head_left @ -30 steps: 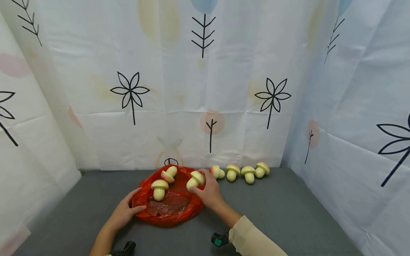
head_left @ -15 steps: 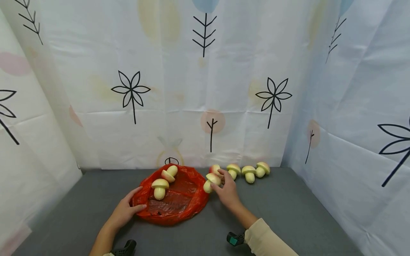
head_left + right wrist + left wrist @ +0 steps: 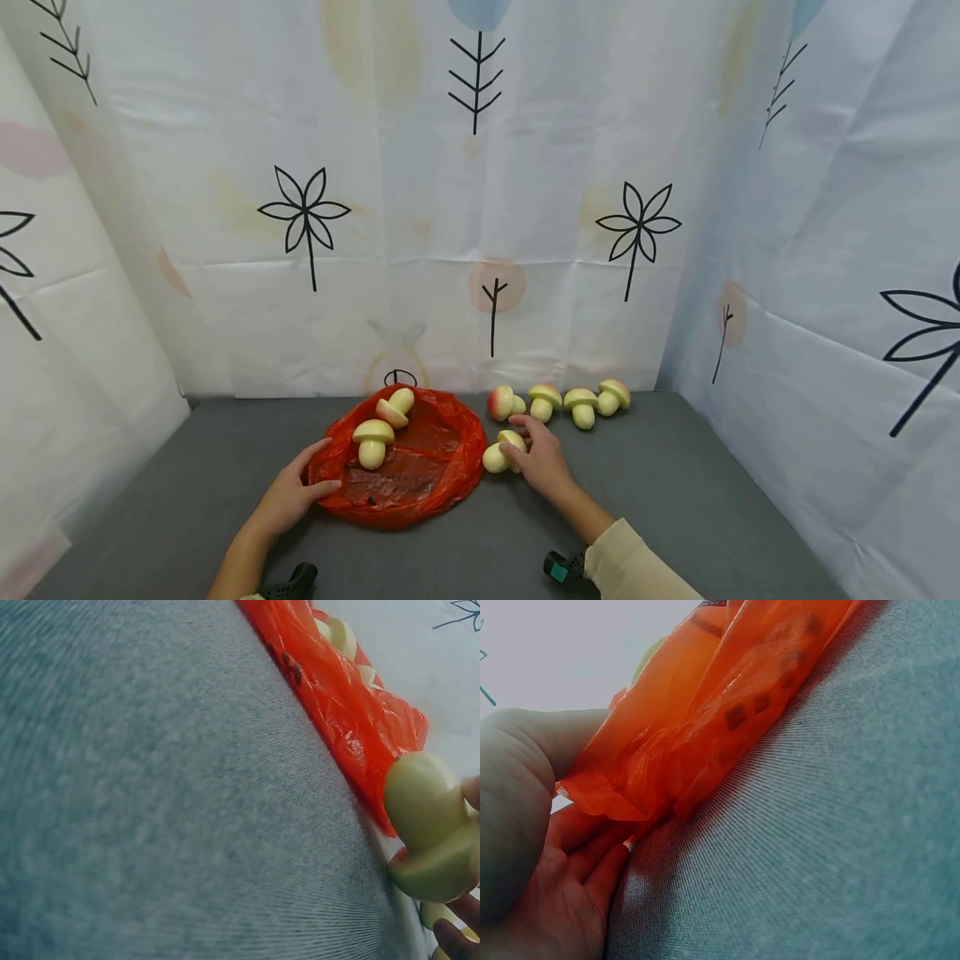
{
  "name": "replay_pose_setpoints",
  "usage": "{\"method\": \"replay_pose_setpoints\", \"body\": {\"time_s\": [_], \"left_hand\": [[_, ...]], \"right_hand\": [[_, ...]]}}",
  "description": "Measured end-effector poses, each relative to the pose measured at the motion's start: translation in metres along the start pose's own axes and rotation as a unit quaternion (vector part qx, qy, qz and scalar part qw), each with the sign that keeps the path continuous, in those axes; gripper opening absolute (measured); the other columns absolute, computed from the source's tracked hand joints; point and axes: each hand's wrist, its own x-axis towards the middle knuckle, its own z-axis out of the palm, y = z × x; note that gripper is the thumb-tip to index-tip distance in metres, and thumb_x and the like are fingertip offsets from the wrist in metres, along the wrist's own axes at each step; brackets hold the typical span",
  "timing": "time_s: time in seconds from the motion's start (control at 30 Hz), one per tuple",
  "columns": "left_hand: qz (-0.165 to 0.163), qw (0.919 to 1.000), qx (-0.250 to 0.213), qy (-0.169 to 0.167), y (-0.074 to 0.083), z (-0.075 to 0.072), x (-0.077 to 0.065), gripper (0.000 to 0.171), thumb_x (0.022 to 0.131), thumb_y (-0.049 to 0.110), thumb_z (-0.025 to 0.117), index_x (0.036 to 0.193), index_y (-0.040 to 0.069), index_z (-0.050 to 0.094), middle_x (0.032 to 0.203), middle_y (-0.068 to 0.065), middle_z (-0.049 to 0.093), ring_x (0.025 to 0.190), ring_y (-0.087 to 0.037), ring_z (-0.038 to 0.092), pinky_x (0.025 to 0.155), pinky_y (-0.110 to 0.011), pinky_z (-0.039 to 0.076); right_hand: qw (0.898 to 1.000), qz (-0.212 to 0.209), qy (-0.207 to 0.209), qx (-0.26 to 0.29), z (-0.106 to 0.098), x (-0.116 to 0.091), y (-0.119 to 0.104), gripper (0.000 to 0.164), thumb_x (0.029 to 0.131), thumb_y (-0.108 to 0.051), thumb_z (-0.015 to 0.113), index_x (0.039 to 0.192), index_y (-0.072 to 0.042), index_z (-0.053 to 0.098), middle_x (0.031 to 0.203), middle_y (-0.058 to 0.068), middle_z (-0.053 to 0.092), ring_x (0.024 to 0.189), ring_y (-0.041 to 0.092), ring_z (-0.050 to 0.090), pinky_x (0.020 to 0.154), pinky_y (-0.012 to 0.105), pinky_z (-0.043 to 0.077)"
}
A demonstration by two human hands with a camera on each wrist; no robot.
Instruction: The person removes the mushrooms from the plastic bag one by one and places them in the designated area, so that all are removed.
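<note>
My left hand (image 3: 288,493) holds the near left rim of a crumpled red plastic bag (image 3: 397,517). The left wrist view shows its thumb over the bag's (image 3: 667,742) edge and the other fingers beneath. Inside the bag lie two toy mushrooms, one with its cap up (image 3: 372,443) and one tipped over (image 3: 395,408). Just right of the bag, my right hand (image 3: 546,462) pinches a third toy mushroom (image 3: 498,457), low at the grey tabletop. In the right wrist view this mushroom (image 3: 424,802) sits between thumb and fingers, its stem toward the bag.
Behind the right hand, several more toy mushrooms (image 3: 581,408) stand in a row along the back edge of the grey table (image 3: 675,517). A white patterned cloth (image 3: 420,208) hangs behind and on both sides.
The right hand has carried its mushroom rightward from over the bag, then lowered it beside the bag. The left hand stays at the rim, and the two mushrooms in the bag have not moved.
</note>
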Motion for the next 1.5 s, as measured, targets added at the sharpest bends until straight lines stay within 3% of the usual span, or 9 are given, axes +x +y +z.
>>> {"method": "replay_pose_setpoints", "body": {"time_s": [0.27,0.53,0.97,1.5], "left_hand": [[0.001,1.0000,0.004,0.002,-0.001,0.000,0.001,0.079,0.089,0.029,0.071,0.151,0.004,0.028,0.152,-0.031,0.023,0.136,-0.050,0.025,0.105,-0.064,0.027],[0.005,0.9999,0.010,0.008,-0.003,0.000,0.003,0.078,0.089,0.029,0.071,0.150,0.005,0.029,0.152,-0.030,0.025,0.136,-0.049,0.026,0.105,-0.064,0.026],[0.003,1.0000,0.004,0.007,-0.004,0.000,0.003,0.080,0.089,0.030,0.072,0.150,0.004,0.029,0.152,-0.031,0.025,0.136,-0.049,0.025,0.105,-0.063,0.026],[-0.001,0.9999,0.008,0.010,-0.004,0.001,0.003,0.080,0.089,0.030,0.071,0.151,0.004,0.029,0.152,-0.031,0.024,0.136,-0.049,0.025,0.105,-0.064,0.026]], "right_hand": [[0.999,-0.007,-0.033,-0.035,0.000,-0.005,0.000,0.041,0.085,-0.019,0.076,0.119,-0.002,0.063,0.112,0.010,0.063,0.100,0.029,0.059,0.083,0.046,0.048],[0.999,-0.018,-0.003,-0.044,-0.003,-0.002,0.009,0.042,0.085,-0.017,0.077,0.119,0.002,0.062,0.111,0.013,0.064,0.097,0.031,0.059,0.081,0.047,0.048],[0.999,0.010,0.013,-0.041,-0.010,0.007,0.018,0.040,0.082,-0.012,0.078,0.118,0.001,0.064,0.106,0.010,0.064,0.095,0.030,0.060,0.077,0.042,0.049],[0.996,0.022,0.029,-0.078,-0.015,0.013,0.024,0.039,0.084,-0.010,0.076,0.119,0.001,0.063,0.111,0.016,0.063,0.101,0.031,0.059,0.085,0.048,0.047]]}}
